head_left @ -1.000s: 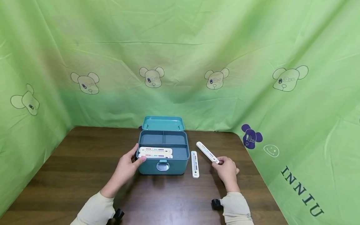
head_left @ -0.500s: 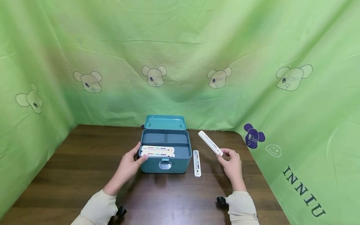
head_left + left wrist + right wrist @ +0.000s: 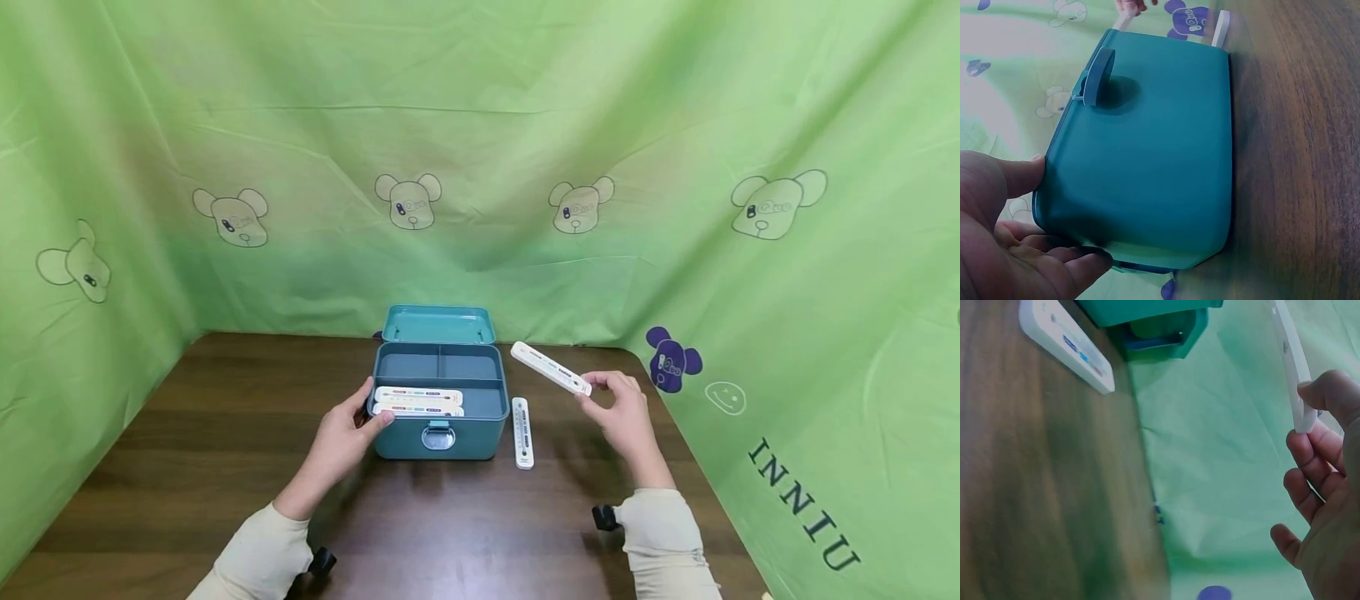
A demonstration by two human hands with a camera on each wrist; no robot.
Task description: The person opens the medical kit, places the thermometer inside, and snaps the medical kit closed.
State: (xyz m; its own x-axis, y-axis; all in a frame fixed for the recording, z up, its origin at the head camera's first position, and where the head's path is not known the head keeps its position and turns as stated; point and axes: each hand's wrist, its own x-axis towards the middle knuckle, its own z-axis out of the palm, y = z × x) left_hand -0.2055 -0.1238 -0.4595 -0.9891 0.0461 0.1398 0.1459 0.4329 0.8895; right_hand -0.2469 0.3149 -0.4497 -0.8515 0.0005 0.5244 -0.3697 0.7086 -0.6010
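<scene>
A teal storage box [image 3: 437,440] stands on the table with its lid [image 3: 438,324] tipped back. My left hand [image 3: 344,433] holds the box's near-left corner, thumb on the rim and fingers along the side, as the left wrist view shows. Inside the front compartment, white thermometers [image 3: 418,397] lie at the left, partly hidden by the front wall. Between thumb and fingers, my right hand [image 3: 619,414] pinches one end of another white thermometer [image 3: 551,368], raised above the table right of the box and slanting up to the left. A further thermometer [image 3: 522,433] lies flat beside the box's right side.
The brown wooden table [image 3: 225,467] extends around the box. Behind and at both sides hangs a green printed curtain [image 3: 480,125]. At the back of the box are two smaller compartments split by a divider [image 3: 438,362]. A metal clasp [image 3: 438,436] is on the front.
My right hand has lifted the pinched thermometer off the table and swung its free end left toward the box. My left hand stays on the box corner.
</scene>
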